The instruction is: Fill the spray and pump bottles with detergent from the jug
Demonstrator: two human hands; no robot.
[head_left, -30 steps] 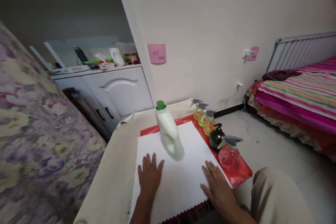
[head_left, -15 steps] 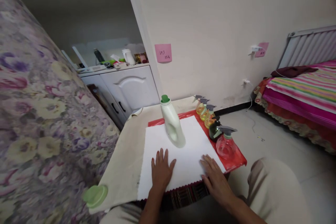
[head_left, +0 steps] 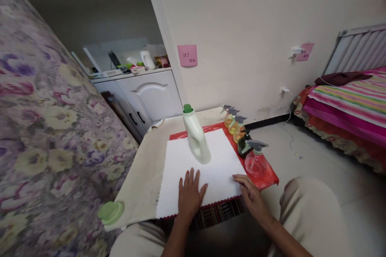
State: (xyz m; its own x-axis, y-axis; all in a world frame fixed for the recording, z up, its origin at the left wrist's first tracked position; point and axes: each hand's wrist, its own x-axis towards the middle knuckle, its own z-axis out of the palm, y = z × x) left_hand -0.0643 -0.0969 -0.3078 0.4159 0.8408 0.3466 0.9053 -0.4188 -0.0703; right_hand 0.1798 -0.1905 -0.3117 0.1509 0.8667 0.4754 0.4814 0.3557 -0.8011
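Note:
My left hand (head_left: pixel 189 196) lies palm down with fingers spread on the white cloth (head_left: pixel 173 180), in front of the bottle, holding nothing. At the right front edge of the cloth is my right hand (head_left: pixel 253 200), turned partly sideways, its fingers stretched out close together and nothing visible in them. A pale green detergent bottle (head_left: pixel 197 140) with a handle and a green spout stands on the cloth, apart from both hands. Just beyond my right hand stands a pink spray bottle (head_left: pixel 255 164) with a grey trigger.
Behind the pink bottle, a dark pump bottle (head_left: pixel 243 145) and several yellow spray bottles (head_left: pixel 239 133) line the red sheet (head_left: pixel 268 176). A green cap (head_left: pixel 111 213) rests at the table's (head_left: pixel 144 172) front left corner. A floral curtain (head_left: pixel 60 128) hangs at left; a bed (head_left: pixel 346 104) is at right.
My left hand has shifted slightly right over the cloth. My right hand has turned from palm down onto its side, fingers drawn together. The view has tilted a little.

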